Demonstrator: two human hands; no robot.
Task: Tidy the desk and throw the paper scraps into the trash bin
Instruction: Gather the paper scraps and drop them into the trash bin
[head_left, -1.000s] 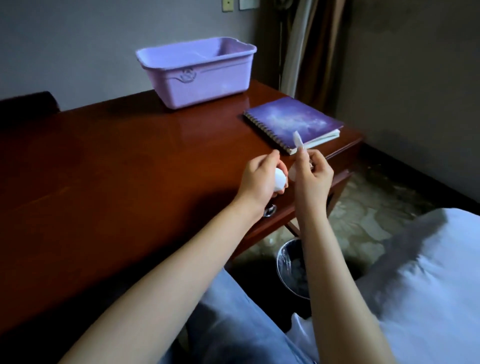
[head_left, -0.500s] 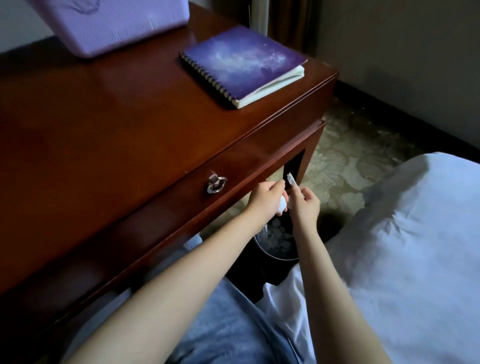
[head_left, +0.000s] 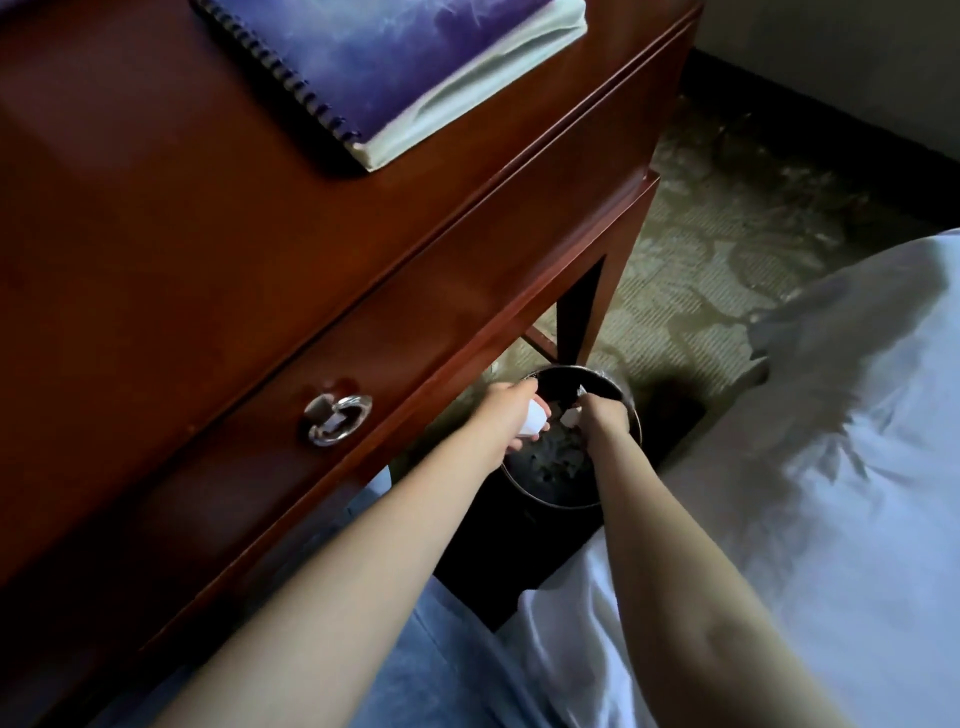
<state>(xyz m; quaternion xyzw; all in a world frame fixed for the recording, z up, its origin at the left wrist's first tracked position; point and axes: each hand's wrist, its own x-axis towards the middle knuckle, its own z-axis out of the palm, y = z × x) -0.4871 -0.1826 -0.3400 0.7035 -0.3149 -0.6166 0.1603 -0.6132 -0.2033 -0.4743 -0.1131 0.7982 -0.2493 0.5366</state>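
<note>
**Both bare arms stretched forward and down**

The left hand has its fingers curled around a white crumpled paper scrap. Just to its right, the right hand is curled shut, pinching a small white paper piece. Both forearms are bare and extended.

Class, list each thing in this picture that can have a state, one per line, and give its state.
Left hand: closed on a white paper scrap, over the bin.
Right hand: holding paper scraps above the bin.
Trash bin: upright, open, scraps inside.
Desk drawer: shut.
Spiral notebook: closed, flat on the desk.
</note>
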